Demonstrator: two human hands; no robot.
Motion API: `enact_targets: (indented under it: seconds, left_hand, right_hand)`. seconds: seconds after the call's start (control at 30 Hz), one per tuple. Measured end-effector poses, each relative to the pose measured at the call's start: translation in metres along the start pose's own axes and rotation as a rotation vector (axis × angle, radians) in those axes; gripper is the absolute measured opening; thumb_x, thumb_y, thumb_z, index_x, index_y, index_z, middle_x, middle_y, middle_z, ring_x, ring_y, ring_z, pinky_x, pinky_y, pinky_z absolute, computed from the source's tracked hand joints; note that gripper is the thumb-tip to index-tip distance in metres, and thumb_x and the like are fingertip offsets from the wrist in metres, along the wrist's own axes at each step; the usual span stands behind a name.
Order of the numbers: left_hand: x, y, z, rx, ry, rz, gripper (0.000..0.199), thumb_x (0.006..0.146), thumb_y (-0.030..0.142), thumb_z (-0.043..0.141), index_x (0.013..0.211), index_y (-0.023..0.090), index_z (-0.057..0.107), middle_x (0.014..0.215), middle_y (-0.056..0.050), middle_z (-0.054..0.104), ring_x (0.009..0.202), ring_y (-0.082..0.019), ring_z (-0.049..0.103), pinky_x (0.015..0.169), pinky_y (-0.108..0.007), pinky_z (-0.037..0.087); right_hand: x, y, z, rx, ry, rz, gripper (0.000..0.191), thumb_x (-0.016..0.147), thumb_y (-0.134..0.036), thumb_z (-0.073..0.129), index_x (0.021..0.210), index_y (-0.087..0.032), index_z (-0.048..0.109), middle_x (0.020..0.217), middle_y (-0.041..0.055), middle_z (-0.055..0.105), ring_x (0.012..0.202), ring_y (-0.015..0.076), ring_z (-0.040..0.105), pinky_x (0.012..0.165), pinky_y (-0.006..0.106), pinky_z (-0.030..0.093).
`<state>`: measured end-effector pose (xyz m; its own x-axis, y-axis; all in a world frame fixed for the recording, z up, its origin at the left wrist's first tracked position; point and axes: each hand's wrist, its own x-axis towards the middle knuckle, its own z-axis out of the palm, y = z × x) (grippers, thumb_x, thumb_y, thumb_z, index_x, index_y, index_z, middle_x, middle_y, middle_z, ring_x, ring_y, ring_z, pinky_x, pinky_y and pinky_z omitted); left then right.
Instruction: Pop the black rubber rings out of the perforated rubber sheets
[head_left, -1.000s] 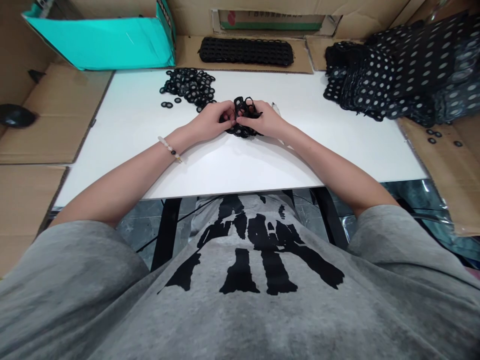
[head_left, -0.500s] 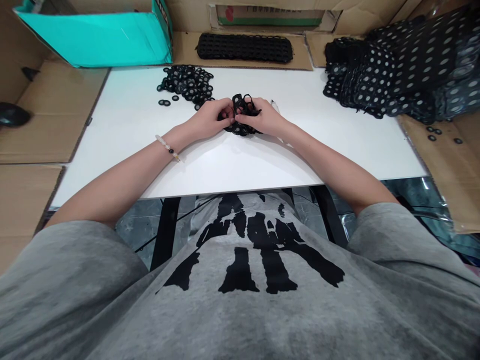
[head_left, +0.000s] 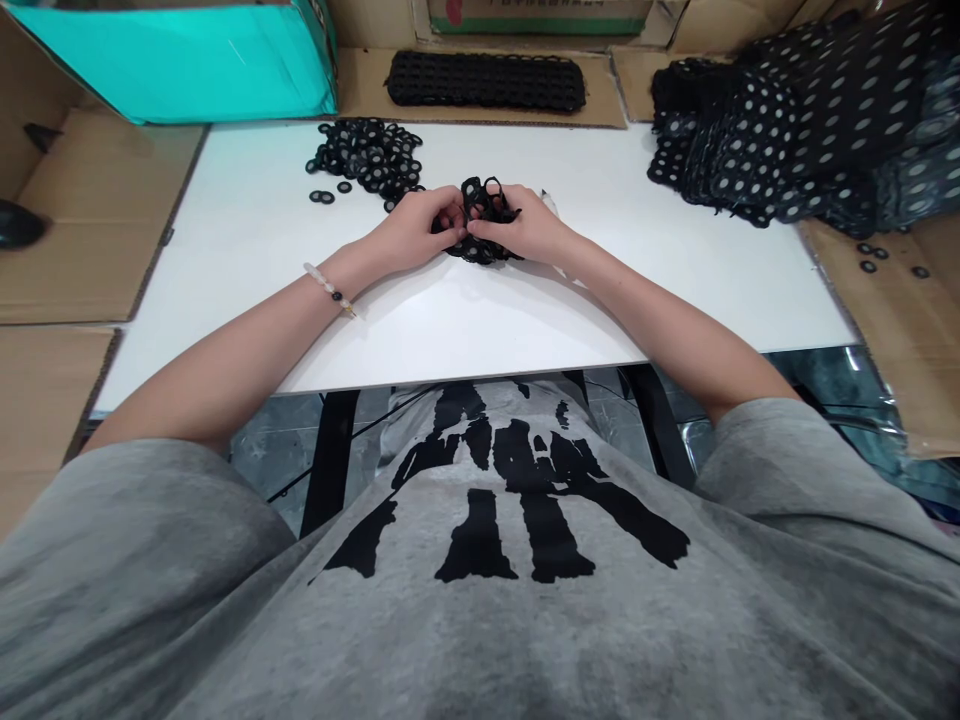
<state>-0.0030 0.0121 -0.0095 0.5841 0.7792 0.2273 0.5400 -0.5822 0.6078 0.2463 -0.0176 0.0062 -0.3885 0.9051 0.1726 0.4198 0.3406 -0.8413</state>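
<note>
Grey tee [head_left: 480,620] w/ blk distressed print [head_left: 540,510], short sleeves [head_left: 772,450] ending well back from hands. Beaded bracelet [head_left: 328,289], pale beads + a dark one, on wrist just behind L hand [head_left: 412,232].

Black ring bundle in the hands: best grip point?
Likely the raised loops on top of the black ring bundle, pinched from above on the far side. They stand clear of the table, while the left hand and right hand cover the near side and the lower part sits bunched on the surface.
</note>
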Motion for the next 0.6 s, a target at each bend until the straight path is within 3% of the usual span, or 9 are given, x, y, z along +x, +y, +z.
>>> enact_targets:
  seconds: [0.13, 0.27, 0.47, 0.6]
  left_hand:
    - [0.0, 0.002, -0.001, -0.01, -0.016, -0.003, 0.049, 0.103, 0.079, 0.077, 0.116, 0.032, 0.079, 0.101, -0.006, 0.085, 0.117, -0.033, 0.074, 0.112, -0.058, 0.063]
    - [0.0, 0.006, -0.003, -0.009, -0.047, -0.009, 0.051, 0.102, 0.084, 0.076, 0.116, 0.035, 0.075, 0.107, -0.007, 0.087, 0.11, -0.032, 0.069, 0.114, -0.061, 0.063]
    - [-0.002, 0.015, -0.004, 0.021, -0.024, -0.01, 0.03, 0.096, 0.064, 0.074, 0.102, 0.036, 0.065, 0.114, -0.008, 0.088, 0.103, -0.03, 0.069, 0.112, -0.06, 0.064]
    - [-0.004, 0.021, -0.006, 0.009, -0.027, -0.039, 0.025, 0.095, 0.06, 0.071, 0.099, 0.037, 0.064, 0.117, -0.008, 0.089, 0.106, -0.03, 0.07, 0.114, -0.058, 0.063]
  right_hand:
    - [-0.003, -0.006, -0.002, 0.005, -0.004, 0.014, 0.047, 0.084, -0.056, 0.104, 0.094, -0.033, 0.064, 0.089, 0.0044, 0.072, 0.104, 0.0343, 0.071, 0.095, 0.051, 0.068]
    - [-0.003, -0.006, -0.002, 0.023, 0.0, 0.013, 0.048, 0.085, -0.055, 0.105, 0.092, -0.032, 0.063, 0.087, 0.0038, 0.071, 0.104, 0.0338, 0.071, 0.092, 0.049, 0.066]
    - [-0.005, -0.01, -0.002, 0.042, -0.013, 0.05, 0.047, 0.088, -0.052, 0.105, 0.091, -0.032, 0.063, 0.084, 0.0028, 0.07, 0.103, 0.0324, 0.072, 0.085, 0.046, 0.063]
    - [-0.008, -0.018, -0.003, 0.011, -0.005, 0.075, 0.047, 0.089, -0.051, 0.103, 0.086, -0.033, 0.059, 0.08, 0.0022, 0.07, 0.101, 0.0314, 0.072, 0.08, 0.045, 0.062]
